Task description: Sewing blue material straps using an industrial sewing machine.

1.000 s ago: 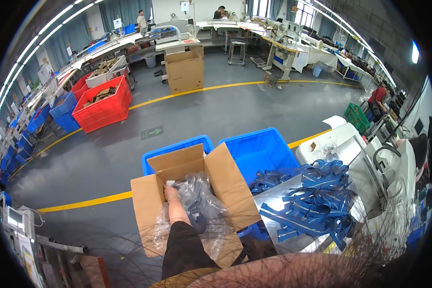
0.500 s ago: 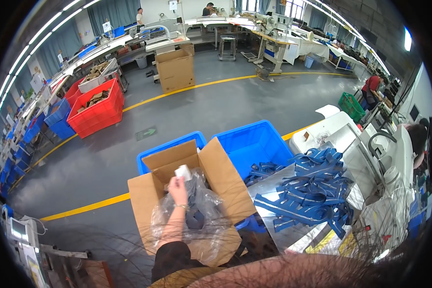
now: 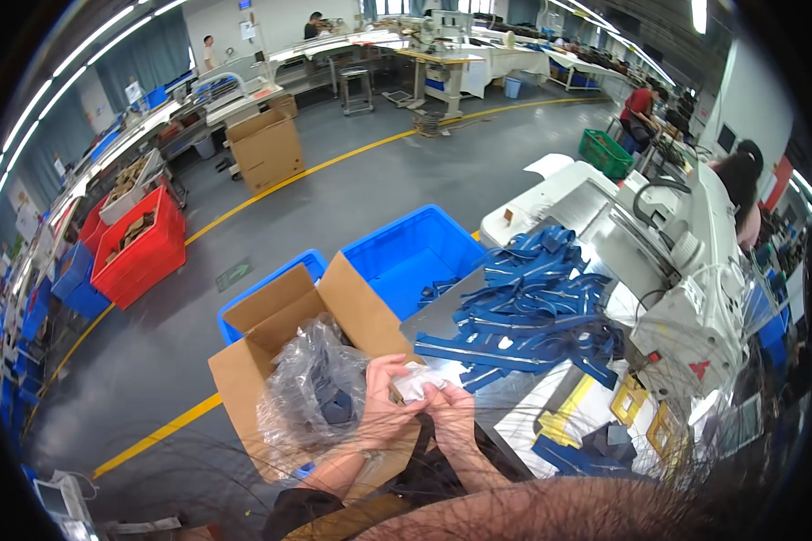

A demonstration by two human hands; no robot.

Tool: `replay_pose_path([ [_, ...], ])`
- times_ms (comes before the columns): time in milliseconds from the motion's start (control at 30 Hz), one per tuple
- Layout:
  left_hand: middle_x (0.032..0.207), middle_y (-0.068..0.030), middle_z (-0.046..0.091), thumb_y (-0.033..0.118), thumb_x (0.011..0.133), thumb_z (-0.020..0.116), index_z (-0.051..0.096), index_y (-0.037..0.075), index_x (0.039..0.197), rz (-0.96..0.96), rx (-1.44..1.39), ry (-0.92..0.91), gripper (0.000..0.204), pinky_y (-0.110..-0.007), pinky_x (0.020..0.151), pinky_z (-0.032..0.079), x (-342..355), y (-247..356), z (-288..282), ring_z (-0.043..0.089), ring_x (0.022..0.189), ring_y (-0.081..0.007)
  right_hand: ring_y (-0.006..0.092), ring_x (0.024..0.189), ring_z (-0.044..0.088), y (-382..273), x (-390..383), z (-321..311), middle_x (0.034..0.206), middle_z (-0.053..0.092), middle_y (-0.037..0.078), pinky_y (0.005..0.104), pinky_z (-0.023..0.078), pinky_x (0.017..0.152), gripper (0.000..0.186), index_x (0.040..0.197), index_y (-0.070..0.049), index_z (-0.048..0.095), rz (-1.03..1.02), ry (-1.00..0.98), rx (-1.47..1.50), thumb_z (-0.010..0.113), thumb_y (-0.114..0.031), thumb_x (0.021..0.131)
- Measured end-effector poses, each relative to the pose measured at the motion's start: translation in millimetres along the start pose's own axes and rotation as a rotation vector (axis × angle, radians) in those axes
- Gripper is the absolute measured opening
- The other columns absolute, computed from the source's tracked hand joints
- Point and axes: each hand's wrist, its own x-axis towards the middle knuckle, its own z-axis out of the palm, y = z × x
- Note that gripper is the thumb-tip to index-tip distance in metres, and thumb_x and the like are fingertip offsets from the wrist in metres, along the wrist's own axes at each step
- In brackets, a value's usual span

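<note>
Between the open brown cardboard box (image 3: 233, 383) and heaped blue zipper strips (image 3: 514, 316), left hand (image 3: 386, 408) and right hand (image 3: 452, 417) are pinching a small crumpled white paper-like piece (image 3: 415, 380), grip closed on it, probably handling light, limp and tearable, edges looking safest.

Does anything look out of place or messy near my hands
I see nothing clearly spilled or damaged. Untidiest are the blue strips, heaped in a loose tangle beyond your right hand, pointing every way. The clear plastic bag in the open box is crumpled.
</note>
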Motion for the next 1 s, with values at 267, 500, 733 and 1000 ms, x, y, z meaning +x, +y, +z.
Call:
replay_pose_path([
  [267, 0.112, -0.0111, 0.062, 0.011, 0.067, 0.08, 0.063, 0.002, 0.11, 0.147, 0.076, -0.439, 0.047, -0.03, 0.088, 0.048, 9, 21, -15, 0.06, 0.096, -0.0215, 0.0105, 0.078, 0.062, -13, 1, -5, 0.089, 0.066, 0.005, 0.0214, 0.052, 0.064, 0.01, 0.091, -0.001, 0.064, 0.046, -0.034, 0.029, 0.065, -0.01, 0.086],
  [500, 0.073, -0.0075, 0.065, 0.003, 0.066, 0.074, 0.071, 0.006, 0.089, 0.367, 0.375, -0.161, 0.023, -0.034, 0.065, 0.047, 20, 19, -17, 0.059, 0.07, -0.0245, 0.0169, 0.093, 0.06, -9, -2, -7, 0.108, 0.059, 0.007, 0.0328, 0.052, 0.085, 0.029, 0.113, 0.002, 0.052, 0.308, -0.186, 0.236, 0.061, -0.013, 0.089],
  [733, 0.069, -0.0028, 0.059, 0.006, 0.064, 0.073, 0.067, 0.01, 0.077, 0.468, 0.577, -0.232, 0.015, -0.034, 0.065, 0.045, 14, 17, -20, 0.056, 0.068, -0.0224, 0.013, 0.084, 0.062, -9, -1, -9, 0.094, 0.062, 0.007, 0.0314, 0.054, 0.075, 0.024, 0.102, 0.0, 0.055, 0.252, -0.143, 0.044, 0.061, -0.019, 0.09],
  [1000, 0.07, -0.0058, 0.058, 0.009, 0.067, 0.073, 0.067, 0.005, 0.078, 0.358, 0.345, -0.544, 0.013, -0.034, 0.064, 0.045, 12, 35, -43, 0.054, 0.068, -0.0233, 0.0125, 0.068, 0.062, 3, -21, -18, 0.08, 0.063, 0.008, 0.0245, 0.052, 0.062, 0.023, 0.089, -0.001, 0.056, 0.123, -0.067, -0.138, 0.065, -0.022, 0.087],
])
